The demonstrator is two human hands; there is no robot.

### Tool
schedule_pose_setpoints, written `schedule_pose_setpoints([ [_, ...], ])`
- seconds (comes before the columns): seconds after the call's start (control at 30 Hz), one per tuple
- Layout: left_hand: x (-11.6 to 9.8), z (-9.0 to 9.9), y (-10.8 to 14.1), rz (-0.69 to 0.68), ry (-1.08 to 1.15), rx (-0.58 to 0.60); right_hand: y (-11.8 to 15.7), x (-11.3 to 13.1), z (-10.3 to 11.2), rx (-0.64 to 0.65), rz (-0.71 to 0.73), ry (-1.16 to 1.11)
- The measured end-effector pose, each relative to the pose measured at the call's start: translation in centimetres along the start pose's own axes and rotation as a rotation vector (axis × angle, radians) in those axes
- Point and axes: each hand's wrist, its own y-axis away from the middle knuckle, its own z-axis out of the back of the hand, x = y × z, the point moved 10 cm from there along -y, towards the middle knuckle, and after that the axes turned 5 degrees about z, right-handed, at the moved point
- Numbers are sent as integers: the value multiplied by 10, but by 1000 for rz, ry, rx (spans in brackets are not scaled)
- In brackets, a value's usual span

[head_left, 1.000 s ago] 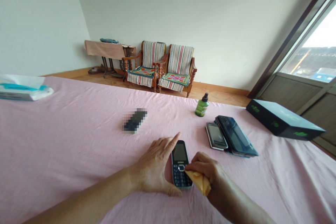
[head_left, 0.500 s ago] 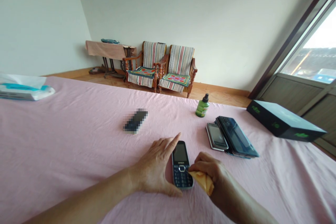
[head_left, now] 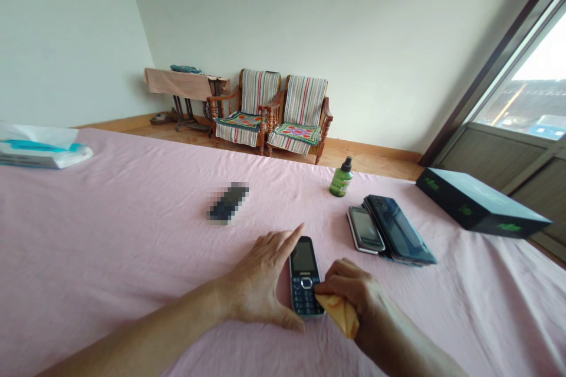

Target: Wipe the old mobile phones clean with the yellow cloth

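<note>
A dark blue keypad phone (head_left: 305, 277) lies face up on the pink cloth, its screen end pointing away from me. My left hand (head_left: 263, 274) spans its left side in a wide grip, the index finger at the top end and the thumb at the bottom end. In my right hand (head_left: 354, 291) is a bunched yellow cloth (head_left: 340, 313). The fingertips press a part of it onto the right side of the keypad, just below the round centre button. Part of the yellow cloth hangs below my right fingers.
Right of my hands lie a silver-edged phone (head_left: 365, 230) and a dark stack of phones (head_left: 398, 230). A green spray bottle (head_left: 341, 178), a black box (head_left: 481, 203), a pixelated dark object (head_left: 229, 203) and a tissue pack (head_left: 48, 153) also stand or lie on the pink cloth (head_left: 145, 218).
My right hand has shifted slightly left and down, with the yellow cloth still in it. My left hand and the phone stay nearly in place.
</note>
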Motion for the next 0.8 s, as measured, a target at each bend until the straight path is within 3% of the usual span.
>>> schedule_pose_setpoints([
  [0.17,0,1,0,-8,18,-21,0,6,5,-120,26,42],
  [0.53,-3,2,0,-6,42,-22,4,-3,-9,8,-71,75],
  [0.8,-3,3,0,-24,24,-39,-4,8,-12,-15,-13,170],
])
